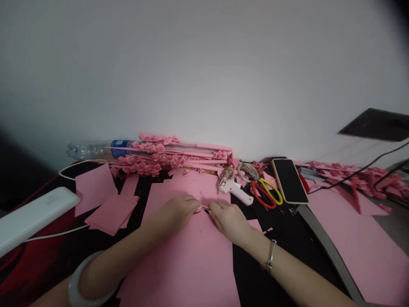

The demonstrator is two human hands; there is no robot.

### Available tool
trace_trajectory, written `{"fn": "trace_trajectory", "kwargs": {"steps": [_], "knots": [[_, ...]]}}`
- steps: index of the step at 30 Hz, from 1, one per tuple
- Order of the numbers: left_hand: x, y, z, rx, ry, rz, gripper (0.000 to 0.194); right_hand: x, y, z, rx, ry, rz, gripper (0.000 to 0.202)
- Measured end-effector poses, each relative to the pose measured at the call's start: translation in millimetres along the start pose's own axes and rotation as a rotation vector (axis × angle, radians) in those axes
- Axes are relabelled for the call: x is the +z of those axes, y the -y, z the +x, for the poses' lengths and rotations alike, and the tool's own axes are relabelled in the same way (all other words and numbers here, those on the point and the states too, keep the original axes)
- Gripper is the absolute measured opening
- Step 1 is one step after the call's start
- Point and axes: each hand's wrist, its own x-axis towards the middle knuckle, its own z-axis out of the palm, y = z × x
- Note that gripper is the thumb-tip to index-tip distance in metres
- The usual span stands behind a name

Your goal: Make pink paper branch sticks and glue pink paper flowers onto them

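Observation:
Over a large pink paper sheet (191, 264), my left hand (181, 209) and my right hand (228, 219) pinch a small folded piece of pink paper (204, 207) between them. The fingers of both hands are closed and nearly meet at this piece. Much of it is hidden by the fingertips, so its exact shape cannot be made out. A pale glue gun (236, 192) lies just beyond my right hand. Red-and-yellow-handled scissors (263, 194) rest beside the glue gun.
Pink paper flower stems (159, 160) and a plastic bottle (92, 150) lie along the wall. Square pink papers (111, 213) and a white device (38, 215) with a cable are at left. A phone (290, 181) and more pink sheets (364, 238) lie at right.

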Motion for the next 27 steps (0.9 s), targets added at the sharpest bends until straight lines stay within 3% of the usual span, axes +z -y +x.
{"fn": "trace_trajectory", "kwargs": {"steps": [4,10,14,22,27], "knots": [[3.2,3,1,-0.02,-0.036,-0.028,0.028,-1,1,0,0.014,0.009,0.005,0.021],[-3.7,10,8,0.17,0.0,-0.1,0.028,0,0,2,0.033,0.011,0.026,0.019],[-5.6,6,7,0.122,0.047,-0.054,0.028,2,0,2,0.024,-0.01,0.025,0.02],[4.9,4,3,0.02,-0.074,-0.049,0.029,-2,0,3,0.044,-0.014,0.049,0.02],[0.2,10,3,0.029,-0.075,-0.105,0.03,-4,-5,3,0.087,-0.136,0.28,0.018]]}}
